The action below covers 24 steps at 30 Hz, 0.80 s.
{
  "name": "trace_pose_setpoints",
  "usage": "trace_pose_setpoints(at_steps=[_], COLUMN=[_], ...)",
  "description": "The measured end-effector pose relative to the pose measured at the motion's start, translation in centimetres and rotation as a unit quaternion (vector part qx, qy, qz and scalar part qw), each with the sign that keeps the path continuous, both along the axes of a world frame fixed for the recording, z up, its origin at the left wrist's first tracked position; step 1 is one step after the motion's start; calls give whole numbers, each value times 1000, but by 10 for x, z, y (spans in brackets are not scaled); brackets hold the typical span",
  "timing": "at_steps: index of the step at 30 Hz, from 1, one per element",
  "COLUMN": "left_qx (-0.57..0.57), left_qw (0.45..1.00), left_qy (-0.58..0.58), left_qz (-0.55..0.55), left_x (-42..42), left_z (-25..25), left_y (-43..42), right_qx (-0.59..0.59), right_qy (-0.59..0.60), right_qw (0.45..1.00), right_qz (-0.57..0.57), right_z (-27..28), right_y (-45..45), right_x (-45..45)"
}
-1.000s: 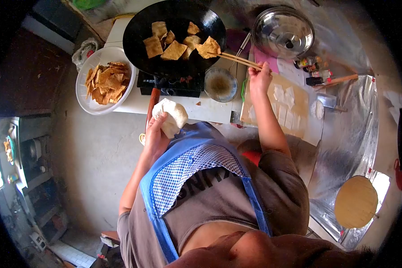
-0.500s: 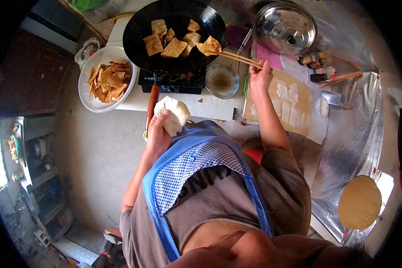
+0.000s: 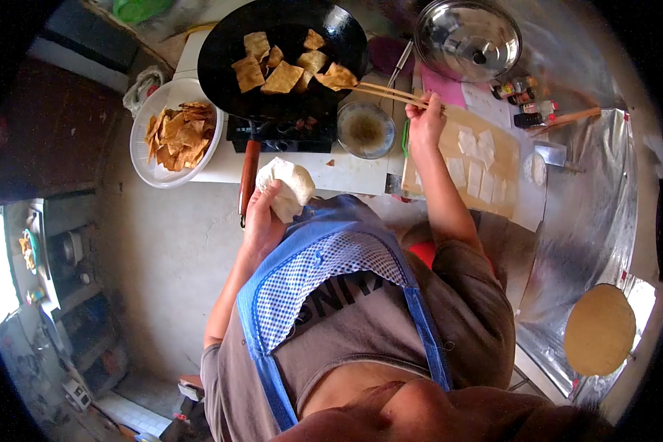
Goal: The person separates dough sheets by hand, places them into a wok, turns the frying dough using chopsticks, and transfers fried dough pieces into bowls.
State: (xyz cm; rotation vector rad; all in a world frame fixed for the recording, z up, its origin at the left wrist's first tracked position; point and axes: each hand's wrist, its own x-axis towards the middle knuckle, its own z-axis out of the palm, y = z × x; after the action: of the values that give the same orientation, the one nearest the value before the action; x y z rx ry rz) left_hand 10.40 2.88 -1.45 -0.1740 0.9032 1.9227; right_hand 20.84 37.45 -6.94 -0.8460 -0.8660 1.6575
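Observation:
My right hand point(image 3: 425, 121) is closed around a pair of wooden chopsticks point(image 3: 390, 91). Their tips meet a golden-brown fried dough piece point(image 3: 336, 76) at the right side of the black wok point(image 3: 221, 88). Several more fried pieces point(image 3: 283, 77) lie spread inside the wok. My left hand point(image 3: 263, 217) grips a folded white cloth point(image 3: 291, 186) close to the wok's brown handle point(image 3: 249, 173), in front of my blue apron. Whether the hand touches the handle is unclear.
Left of the wok, a white plastic basket point(image 3: 137, 151) holds fried pieces. A bowl of liquid point(image 3: 366, 130) sits beside the burner point(image 3: 302, 140). On the right are a cutting board point(image 3: 458, 183) with pale dough pieces, a metal lid point(image 3: 471, 37), bottles point(image 3: 535, 114) and a cleaver point(image 3: 550, 153).
The fried piece at the chopstick tips has shifted slightly left and now looks flatter. My left hand still grips the cloth. The whole view has moved a little.

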Motion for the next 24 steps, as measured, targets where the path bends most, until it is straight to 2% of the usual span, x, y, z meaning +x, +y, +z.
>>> trace_pose_setpoints(at_steps=[10, 14, 16, 20, 23, 24], left_qx=[-10, -20, -23, -23, -31, -32], left_qw=[1000, 999, 999, 999, 999, 999], left_qy=[-12, -21, -19, -15, -22, -26], left_qz=[-27, -27, -20, -17, -14, -14], left_x=[3, 5, 4, 5, 3, 3], left_z=[-8, -9, -9, -7, -11, -13], left_y=[7, 9, 11, 13, 14, 15], right_qx=[-7, 1, -8, 39, 61, 60], right_qy=[13, 49, 136, 80, -186, -187], right_qw=[1000, 999, 989, 994, 979, 979], right_qz=[14, 14, -53, -63, -54, -55], right_z=[-1, -2, 11, 4, -4, -21], right_y=[-1, 6, 10, 6, -21, -24], right_x=[1, 15, 32, 90, 106, 107])
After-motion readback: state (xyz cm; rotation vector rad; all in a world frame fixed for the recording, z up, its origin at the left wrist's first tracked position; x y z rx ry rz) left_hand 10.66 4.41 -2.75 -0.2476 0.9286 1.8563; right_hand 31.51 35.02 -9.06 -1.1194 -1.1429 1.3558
